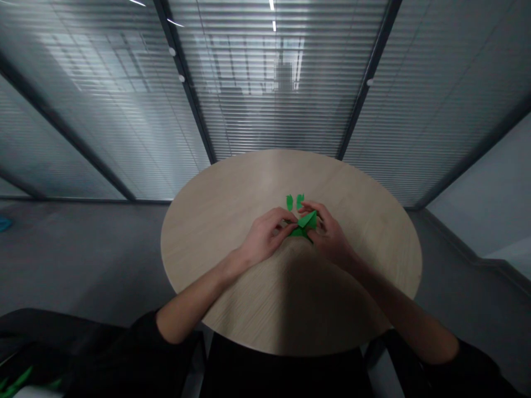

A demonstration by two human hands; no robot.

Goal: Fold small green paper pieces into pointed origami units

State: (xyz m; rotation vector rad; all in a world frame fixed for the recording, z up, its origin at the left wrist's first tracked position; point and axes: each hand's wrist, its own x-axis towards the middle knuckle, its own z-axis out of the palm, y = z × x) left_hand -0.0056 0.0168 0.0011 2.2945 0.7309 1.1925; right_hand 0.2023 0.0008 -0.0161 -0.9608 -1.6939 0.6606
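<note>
Both hands are working near the center of the frame, just right of the midline. Left hand [265, 235] is reaching in from the lower left, thumb and forefinger pinching the left side of the folded green paper [307, 220]; left grip is grasping that paper. Right hand [329, 235] is coming in from the lower right, curling around the paper's right side, thumb lying along the lower edge, fingers arching over the top; right grip is grasping the same paper. Paper is showing a raised pointed flap toward the upper right, with a darker green part lying beneath it; exact fold is not reading clearly at this size. Two small green pieces are lying just above the hands: left piece [289, 202] is sitting apart from the fingers, right piece [300, 200] is sitting right by the right fingertips, contact not telling. All of it is resting on or being held close over the round wooden surface [215, 221], which is filling the middle of the frame. Shadow is falling across its lower part. Glass panels with blinds [286, 121] are spanning the top. Blue object [5, 223] is showing at the far left edge.
</note>
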